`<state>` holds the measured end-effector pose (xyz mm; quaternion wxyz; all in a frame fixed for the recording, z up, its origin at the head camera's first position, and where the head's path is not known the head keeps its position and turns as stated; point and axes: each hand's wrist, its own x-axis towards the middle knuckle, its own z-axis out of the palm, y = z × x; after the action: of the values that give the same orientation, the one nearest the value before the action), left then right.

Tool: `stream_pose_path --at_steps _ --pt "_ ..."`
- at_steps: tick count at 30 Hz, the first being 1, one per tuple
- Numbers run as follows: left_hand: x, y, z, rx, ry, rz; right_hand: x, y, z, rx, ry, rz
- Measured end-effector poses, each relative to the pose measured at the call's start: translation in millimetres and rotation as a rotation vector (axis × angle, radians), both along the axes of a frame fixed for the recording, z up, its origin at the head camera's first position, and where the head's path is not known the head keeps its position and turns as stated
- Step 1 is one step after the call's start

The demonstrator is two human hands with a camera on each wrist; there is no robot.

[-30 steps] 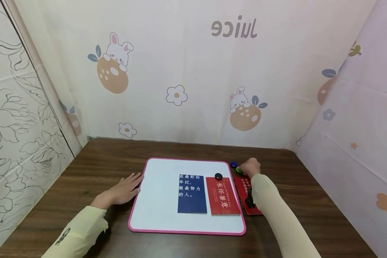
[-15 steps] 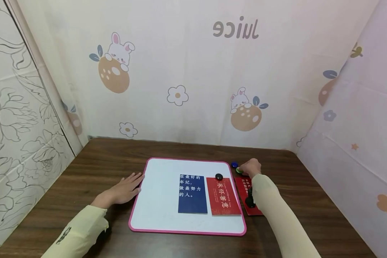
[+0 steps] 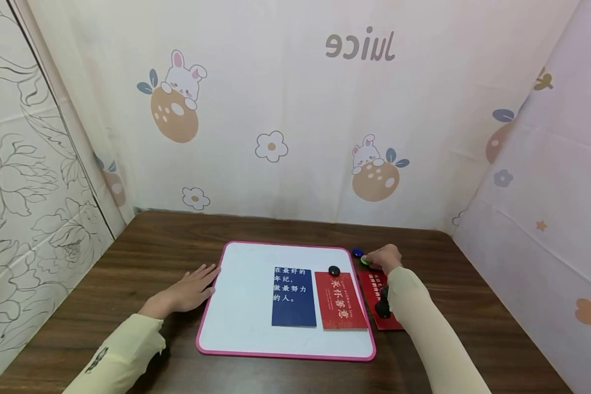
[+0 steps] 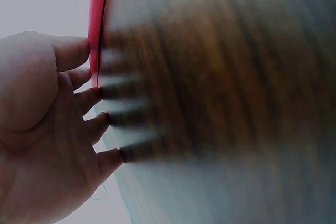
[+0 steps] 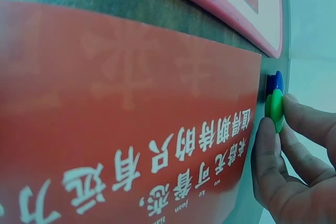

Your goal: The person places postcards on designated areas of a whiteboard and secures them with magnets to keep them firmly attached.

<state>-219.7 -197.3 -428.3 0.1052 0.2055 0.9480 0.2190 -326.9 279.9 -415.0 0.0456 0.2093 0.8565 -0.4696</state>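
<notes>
My right hand [image 3: 386, 257] pinches a round green magnet [image 5: 274, 109] between thumb and fingers, just past the far end of a red card [image 5: 131, 108] lying on the table. A blue magnet [image 5: 278, 81] stands right beside the green one. With its fingers spread, my left hand [image 3: 189, 290] lies flat on the table, fingertips at the pink rim of a whiteboard [image 3: 241, 317]. On the board lie a dark blue card [image 3: 294, 309] and a second red card [image 3: 345, 314] with a black magnet [image 3: 334, 270] at its top edge. My right sleeve hides part of the loose red card.
The dark wooden table [image 3: 276, 377] backs onto a patterned curtain [image 3: 305, 180]. Another curtain [image 3: 532, 262] closes off the right side, and a flower-patterned panel [image 3: 24, 219] stands on the left.
My right hand and forearm have shifted slightly to the right, baring a little more of the loose red card. The left hand, whiteboard and cards stay put.
</notes>
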Motion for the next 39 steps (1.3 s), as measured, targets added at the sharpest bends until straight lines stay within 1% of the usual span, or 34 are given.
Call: stream_pose_path --at_steps 5,8,13,19,24,31,39 --pt "1.3 0.3 -0.6 -0.001 0.001 0.000 -0.8 2 0.5 -0.012 -0.015 -0.017" --pt "1.6 0.2 -0.9 0.002 0.004 -0.002 -0.2 1 2.9 -0.020 -0.032 -0.041" --pt "2.1 0.1 -1.5 0.002 0.008 0.000 -0.9 -1 4.1 -0.055 -0.051 -0.071" --pt "1.4 -0.5 -2.5 -0.002 0.015 -0.002 -0.1 -2 2.6 -0.075 -0.042 -0.042" --pt "0.7 -0.5 -1.7 0.002 0.018 -0.006 4.9 -6 8.6 -0.080 -0.035 -0.028" --pt "0.8 -0.5 -1.9 0.006 0.020 -0.010 6.3 -10 14.2 -0.070 -0.041 -0.025" --pt "1.5 -0.9 -3.4 0.011 0.019 -0.010 10.0 -15 24.0 -0.100 -0.026 0.000"
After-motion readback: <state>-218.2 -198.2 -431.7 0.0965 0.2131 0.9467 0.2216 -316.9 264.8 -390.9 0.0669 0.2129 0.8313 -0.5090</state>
